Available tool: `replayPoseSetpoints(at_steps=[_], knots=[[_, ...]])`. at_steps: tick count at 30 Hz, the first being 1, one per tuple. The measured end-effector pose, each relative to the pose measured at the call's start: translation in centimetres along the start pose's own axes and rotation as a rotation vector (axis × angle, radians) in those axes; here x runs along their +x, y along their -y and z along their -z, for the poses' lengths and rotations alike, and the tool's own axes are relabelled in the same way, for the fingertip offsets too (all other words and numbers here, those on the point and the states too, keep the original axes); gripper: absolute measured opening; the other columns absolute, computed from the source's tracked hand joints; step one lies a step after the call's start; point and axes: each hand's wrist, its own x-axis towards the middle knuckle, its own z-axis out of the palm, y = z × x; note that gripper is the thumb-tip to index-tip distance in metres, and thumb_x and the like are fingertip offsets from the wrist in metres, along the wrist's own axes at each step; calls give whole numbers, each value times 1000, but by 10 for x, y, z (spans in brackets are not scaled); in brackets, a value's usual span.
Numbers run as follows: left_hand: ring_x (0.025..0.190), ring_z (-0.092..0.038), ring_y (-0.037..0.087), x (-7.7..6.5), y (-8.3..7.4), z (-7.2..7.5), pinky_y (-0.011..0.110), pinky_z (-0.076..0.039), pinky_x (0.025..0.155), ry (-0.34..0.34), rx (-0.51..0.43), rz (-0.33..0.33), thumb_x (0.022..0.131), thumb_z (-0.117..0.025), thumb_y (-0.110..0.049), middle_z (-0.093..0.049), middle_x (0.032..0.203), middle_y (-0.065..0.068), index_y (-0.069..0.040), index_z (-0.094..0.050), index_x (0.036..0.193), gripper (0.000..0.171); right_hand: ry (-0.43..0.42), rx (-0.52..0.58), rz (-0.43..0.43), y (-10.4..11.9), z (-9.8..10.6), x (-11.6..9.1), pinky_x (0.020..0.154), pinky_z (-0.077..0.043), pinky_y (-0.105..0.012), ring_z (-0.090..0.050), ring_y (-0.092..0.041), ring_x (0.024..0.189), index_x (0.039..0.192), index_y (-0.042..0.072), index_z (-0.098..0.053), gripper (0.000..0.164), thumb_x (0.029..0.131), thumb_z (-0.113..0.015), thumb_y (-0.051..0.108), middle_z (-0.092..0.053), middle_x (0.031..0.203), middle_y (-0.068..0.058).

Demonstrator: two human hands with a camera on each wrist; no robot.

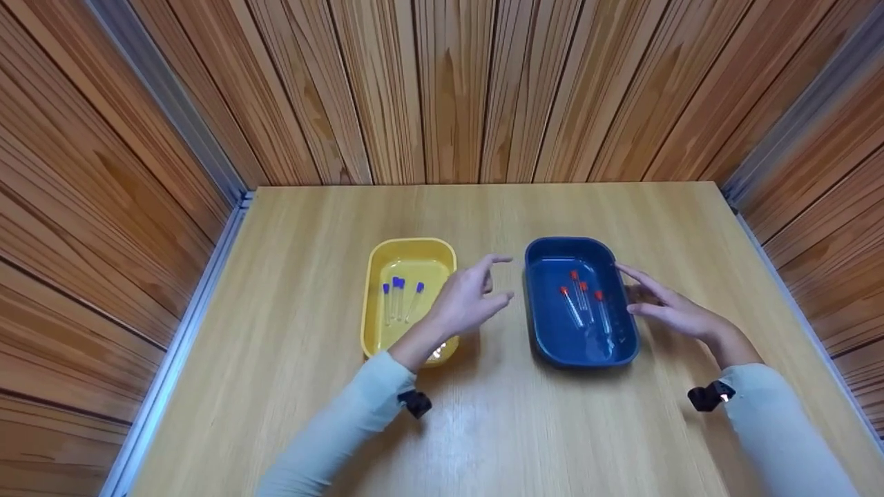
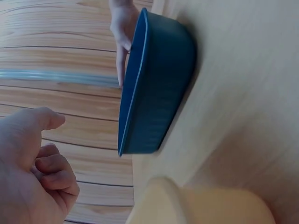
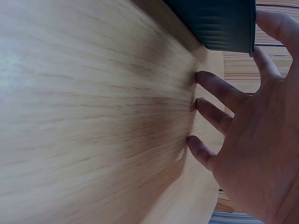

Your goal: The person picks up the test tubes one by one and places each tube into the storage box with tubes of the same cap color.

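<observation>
My left hand (image 1: 466, 297) hovers over the right edge of the yellow tray (image 1: 366, 310), pointing towards the blue tray (image 1: 625, 352). It holds nothing; in the left wrist view its thumb (image 2: 49, 119) sticks out while other fingers bend loosely. Several clear tubes with purple caps (image 1: 420, 287) lie inside the yellow tray. In the blue one are several similar tubes with red caps (image 1: 583, 286). At that tray's right side, my right hand (image 1: 680, 314) touches the rim with thumb and index finger, its remaining fingers (image 3: 224, 91) spread low beside the tray.
Both trays stand side by side on a light wooden table (image 1: 483, 428). Wood-panelled walls (image 1: 449, 90) with metal edge strips (image 1: 173, 331) enclose the back and sides. A small black camera sits on each wrist.
</observation>
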Motion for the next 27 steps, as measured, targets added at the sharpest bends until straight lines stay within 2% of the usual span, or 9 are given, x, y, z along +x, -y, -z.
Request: replayPoseSetpoints(at_steps=[5, 10, 18, 21, 24, 27], knots=[[67, -46, 9, -12, 9, 11, 21, -36, 63, -35, 28, -55, 107, -77, -22, -50, 77, -7, -19, -60, 161, 56, -6, 3, -11, 1, -2, -1, 125, -15, -94, -21, -68, 167, 183, 17, -9, 80, 118, -55, 24, -16, 187, -30], [65, -46, 8, -24, 17, 21, 21, -37, 62, -27, 49, -66, 108, -75, -23, -51, 75, -9, -17, -59, 161, 55, -9, -4, -13, 2, -3, -6, 125, -18, -93, -25, -67, 166, 183, 19, -8, 80, 118, -55, 26, -19, 187, -30], [65, -42, 9, -36, 31, 37, 20, -32, 60, -79, 18, -63, 108, -75, -21, -47, 75, -9, -14, -60, 158, 53, -35, -15, 7, 4, -2, -8, 124, -20, -93, -28, -66, 165, 183, 19, -12, 79, 117, -56, 21, -19, 187, -28], [65, -42, 9, -39, 35, 45, 20, -32, 60, -108, 25, -64, 107, -76, -20, -49, 75, -6, -13, -62, 157, 52, -50, -31, 1, 6, -4, -6, 124, -21, -93, -29, -65, 165, 183, 18, -13, 80, 117, -58, 23, -21, 187, -28], [67, -44, 9, -41, 39, 55, 22, -33, 61, -137, 44, -65, 106, -77, -19, -57, 77, 4, -11, -63, 155, 52, -77, -61, -19, 10, -4, -4, 124, -23, -92, -30, -65, 164, 183, 19, -14, 79, 117, -58, 28, -27, 184, -31], [68, -46, 9, -41, 42, 65, 23, -35, 63, -169, 76, -64, 105, -78, -19, -60, 79, 8, -12, -63, 154, 52, -126, -86, -26, 17, -2, -1, 123, -24, -93, -32, -64, 164, 182, 18, -20, 74, 119, -55, 30, -35, 179, -35]])
